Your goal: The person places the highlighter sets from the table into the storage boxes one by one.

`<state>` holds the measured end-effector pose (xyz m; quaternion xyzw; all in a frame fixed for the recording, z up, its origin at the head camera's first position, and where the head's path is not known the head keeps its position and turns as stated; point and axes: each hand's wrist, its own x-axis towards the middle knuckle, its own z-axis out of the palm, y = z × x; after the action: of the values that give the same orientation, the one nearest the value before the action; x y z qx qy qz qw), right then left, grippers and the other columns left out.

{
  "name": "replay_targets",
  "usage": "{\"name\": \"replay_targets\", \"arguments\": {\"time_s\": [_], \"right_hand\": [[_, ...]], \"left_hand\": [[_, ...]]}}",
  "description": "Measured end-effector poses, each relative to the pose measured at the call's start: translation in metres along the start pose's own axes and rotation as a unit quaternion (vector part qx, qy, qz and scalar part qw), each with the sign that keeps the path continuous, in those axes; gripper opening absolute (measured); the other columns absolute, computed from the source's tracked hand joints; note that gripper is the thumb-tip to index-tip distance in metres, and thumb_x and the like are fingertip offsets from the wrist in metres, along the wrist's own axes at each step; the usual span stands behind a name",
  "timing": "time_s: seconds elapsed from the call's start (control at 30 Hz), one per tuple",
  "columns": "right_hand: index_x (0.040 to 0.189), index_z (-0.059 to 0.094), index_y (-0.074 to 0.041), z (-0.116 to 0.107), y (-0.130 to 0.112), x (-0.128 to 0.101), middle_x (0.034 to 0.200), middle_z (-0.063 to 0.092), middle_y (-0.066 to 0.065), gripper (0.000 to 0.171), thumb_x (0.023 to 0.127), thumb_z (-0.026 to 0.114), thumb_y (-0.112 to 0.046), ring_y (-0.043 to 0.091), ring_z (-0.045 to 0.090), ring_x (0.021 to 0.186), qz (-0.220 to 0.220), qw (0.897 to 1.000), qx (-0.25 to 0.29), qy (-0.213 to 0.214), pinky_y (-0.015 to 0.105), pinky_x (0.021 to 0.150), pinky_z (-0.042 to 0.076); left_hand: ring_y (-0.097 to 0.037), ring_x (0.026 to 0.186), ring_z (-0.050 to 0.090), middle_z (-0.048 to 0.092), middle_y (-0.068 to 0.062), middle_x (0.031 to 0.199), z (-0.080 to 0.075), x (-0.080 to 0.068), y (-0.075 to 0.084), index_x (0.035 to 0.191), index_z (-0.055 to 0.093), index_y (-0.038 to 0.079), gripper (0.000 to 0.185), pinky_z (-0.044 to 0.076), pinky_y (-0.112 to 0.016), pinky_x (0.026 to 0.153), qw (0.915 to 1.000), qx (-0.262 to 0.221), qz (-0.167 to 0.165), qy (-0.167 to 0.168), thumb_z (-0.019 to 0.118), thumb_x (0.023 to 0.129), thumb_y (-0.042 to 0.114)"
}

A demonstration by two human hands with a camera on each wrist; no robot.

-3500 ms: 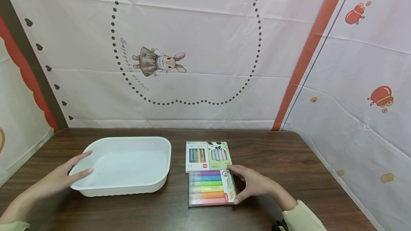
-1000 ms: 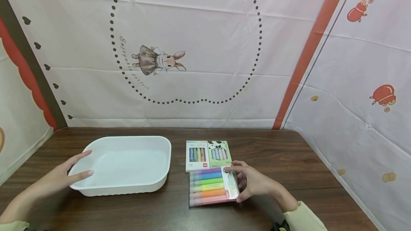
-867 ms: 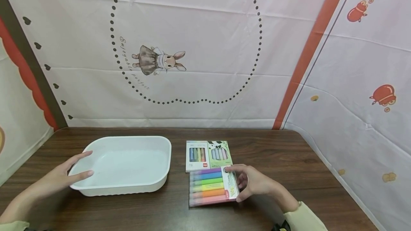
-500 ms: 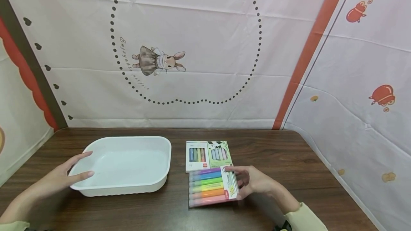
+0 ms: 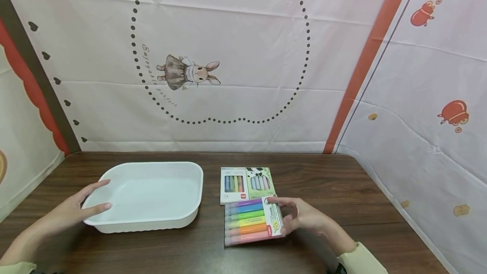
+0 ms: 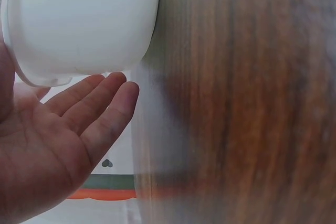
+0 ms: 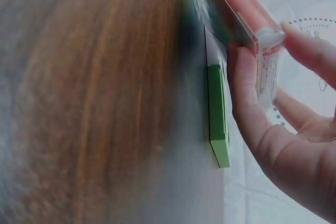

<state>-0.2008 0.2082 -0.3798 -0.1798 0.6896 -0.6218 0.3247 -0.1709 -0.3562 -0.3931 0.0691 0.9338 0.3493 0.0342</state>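
Head view: bright, even light; soft shadows under tray (image 5: 144, 223) and beneath right hand (image 5: 304, 217). Straight lines bow toward the frame edges. Wrist views: table (image 6: 236, 103) beyond left hand (image 6: 58, 140) smeared and unfocused; marker pack (image 7: 247, 19) by the fingers soft too.

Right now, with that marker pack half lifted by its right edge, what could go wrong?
The right hand pinches only the right end of the marker pack; its left edge looks still down, so it may slip or pivot. It could also nudge the two small boxes touching its far side. The left hand only rests against the white tray, which might slide.
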Motion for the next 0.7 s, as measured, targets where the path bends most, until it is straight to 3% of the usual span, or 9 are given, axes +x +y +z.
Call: {"name": "replay_targets", "arguments": {"time_s": [0.1, 0.33, 0.7], "right_hand": [[0.14, 0.031, 0.001, 0.001, 0.0008, -0.0006, 0.119, 0.034, 0.021, 0.081, 0.068, 0.068, 0.009, 0.021, 0.062, 0.086, -0.007, 1.0, 0.014, -0.004, 0.028, 0.071, 0.052], [0.139, 0.03, 0.003, 0.003, 0.0028, -0.0009, 0.115, 0.033, 0.021, 0.081, 0.067, 0.066, 0.013, 0.019, 0.063, 0.079, -0.015, 1.0, 0.026, 0.002, 0.025, 0.066, 0.053], [0.139, 0.029, 0.004, 0.0022, 0.0033, -0.002, 0.114, 0.036, 0.02, 0.081, 0.068, 0.067, 0.011, 0.017, 0.062, 0.079, -0.021, 0.999, 0.03, 0.0, 0.024, 0.067, 0.052]], "left_hand": [[-0.057, 0.12, 0.02, 0.017, -0.038, 0.139, -0.0003, 0.0007, 0.0, 0.145, 0.015, 0.004, 0.072, 0.029, -0.067, 0.079, 1.0, 0.003, 0.005, -0.001, 0.054, 0.091, 0.031], [-0.058, 0.12, 0.02, 0.016, -0.039, 0.139, -0.0026, 0.0009, 0.0003, 0.145, 0.014, 0.004, 0.072, 0.029, -0.067, 0.079, 0.9998, 0.0, -0.019, -0.008, 0.052, 0.092, 0.035], [-0.059, 0.121, 0.017, 0.013, -0.037, 0.141, -0.002, 0.0045, 0.002, 0.145, 0.011, 0.005, 0.071, 0.027, -0.068, 0.08, 0.9998, -0.015, -0.013, 0.007, 0.05, 0.093, 0.034]]}}
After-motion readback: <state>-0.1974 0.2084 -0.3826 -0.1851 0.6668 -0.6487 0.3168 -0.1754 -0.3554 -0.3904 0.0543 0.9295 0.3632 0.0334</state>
